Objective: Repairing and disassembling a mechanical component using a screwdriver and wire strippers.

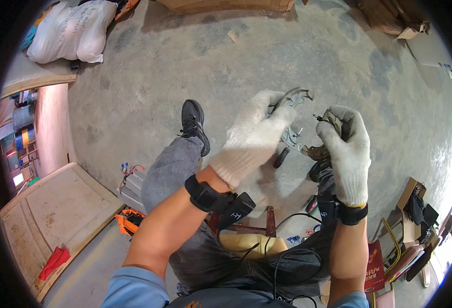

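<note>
Both hands wear white knitted gloves. My left hand (254, 131) is closed around a curved silver-grey metal piece (297, 96), which looks like a brake shoe and arcs out past the fingers. Below those fingers shows another curved metal part (290, 137), with a brownish end (315, 152) reaching toward my right hand (350, 154). Whether these parts are joined is hidden by the gloves. My right hand, its fingers curled, pinches a small greyish piece (333, 120) with a dark tip; its kind cannot be made out.
My dark shoe (192, 126) rests on the concrete floor. At left are a wooden panel (77, 205) with a red cloth (54, 263) and an orange bag (129, 222). White sacks (74, 31) lie at far left, a cardboard box (226, 5) at the back. Several boxes stand at lower right.
</note>
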The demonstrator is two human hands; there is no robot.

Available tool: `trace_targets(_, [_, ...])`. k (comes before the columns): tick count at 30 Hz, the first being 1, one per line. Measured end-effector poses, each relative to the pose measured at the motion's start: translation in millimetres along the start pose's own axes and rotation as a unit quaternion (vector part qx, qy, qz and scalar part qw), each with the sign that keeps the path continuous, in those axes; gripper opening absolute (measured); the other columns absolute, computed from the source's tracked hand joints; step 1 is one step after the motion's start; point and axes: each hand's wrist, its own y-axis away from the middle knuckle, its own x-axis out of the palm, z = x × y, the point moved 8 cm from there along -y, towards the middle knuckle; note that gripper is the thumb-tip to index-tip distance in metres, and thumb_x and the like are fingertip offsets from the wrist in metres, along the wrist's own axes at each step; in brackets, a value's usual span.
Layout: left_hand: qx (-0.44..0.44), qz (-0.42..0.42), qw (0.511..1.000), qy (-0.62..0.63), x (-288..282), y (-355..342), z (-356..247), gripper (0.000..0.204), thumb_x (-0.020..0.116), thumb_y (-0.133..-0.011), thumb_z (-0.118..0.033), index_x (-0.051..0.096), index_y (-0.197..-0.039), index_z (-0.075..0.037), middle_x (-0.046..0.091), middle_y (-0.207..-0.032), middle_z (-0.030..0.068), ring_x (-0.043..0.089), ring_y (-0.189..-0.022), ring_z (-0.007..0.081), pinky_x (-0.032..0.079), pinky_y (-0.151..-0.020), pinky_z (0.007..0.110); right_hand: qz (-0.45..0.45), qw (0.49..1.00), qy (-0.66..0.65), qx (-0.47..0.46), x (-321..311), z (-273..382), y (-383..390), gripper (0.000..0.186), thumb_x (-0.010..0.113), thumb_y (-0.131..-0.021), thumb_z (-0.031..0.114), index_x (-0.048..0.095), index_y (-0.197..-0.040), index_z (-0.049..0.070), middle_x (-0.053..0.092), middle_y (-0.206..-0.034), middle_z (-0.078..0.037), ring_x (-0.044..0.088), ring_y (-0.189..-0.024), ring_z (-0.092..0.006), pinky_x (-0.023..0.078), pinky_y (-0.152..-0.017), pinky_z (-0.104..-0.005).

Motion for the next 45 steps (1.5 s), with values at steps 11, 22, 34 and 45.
trace_targets(11, [-0.036, 0.048, 0.986, 0.157, 5.0, 1.8, 13.7, 0.037, 0.062, -0.106, -0.031, 0.068, -0.129, -0.002, 0.072, -0.111, 0.0065, 0.066, -0.105, 0.0173, 0.053, -0.089, 0.034, 0.109, 0.972, -0.186, 0.091, 8.2, -20.3, -1.0, 0.04, 0.071, -0.091, 0.006, 0.065, -0.129, -0.003, 0.069, -0.106, -0.005, 0.064, -0.092, -0.012, 0.054, -0.086, -0.0283])
trace_targets(22, [-0.083, 0.11, 0.974, 0.178, 16.0, -0.2, 15.6, 0.03, 0.073, -0.1, -0.024, 0.067, -0.122, -0.004, 0.07, -0.109, 0.0061, 0.067, -0.097, 0.0152, 0.054, -0.086, 0.03, 0.135, 0.976, -0.158, 0.072, 15.1, -14.0, 3.0, 0.037, 0.071, -0.09, 0.005, 0.067, -0.126, -0.003, 0.072, -0.107, -0.004, 0.065, -0.096, -0.0111, 0.054, -0.089, -0.0281])
trace_targets(34, [-0.119, 0.115, 0.963, 0.212, 16.0, 4.1, 13.2, 0.031, 0.068, -0.101, -0.026, 0.069, -0.123, -0.004, 0.072, -0.111, 0.0048, 0.068, -0.1, 0.0143, 0.055, -0.088, 0.029, 0.139, 0.98, -0.12, 0.08, 16.0, -7.5, 6.2, 0.038, 0.071, -0.089, 0.006, 0.068, -0.126, -0.002, 0.072, -0.108, -0.005, 0.066, -0.096, -0.0117, 0.055, -0.089, -0.0294])
trace_targets(45, [-0.117, 0.125, 0.938, 0.301, 16.4, 4.8, 18.7, 0.035, 0.062, -0.106, -0.026, 0.066, -0.128, 0.001, 0.073, -0.119, 0.0119, 0.073, -0.106, 0.0212, 0.058, -0.094, 0.033, 0.143, 0.962, -0.212, 0.092, 16.5, -14.5, 3.7, 0.041, 0.069, -0.089, 0.007, 0.067, -0.129, -0.001, 0.072, -0.109, -0.004, 0.064, -0.096, -0.0115, 0.052, -0.088, -0.0269])
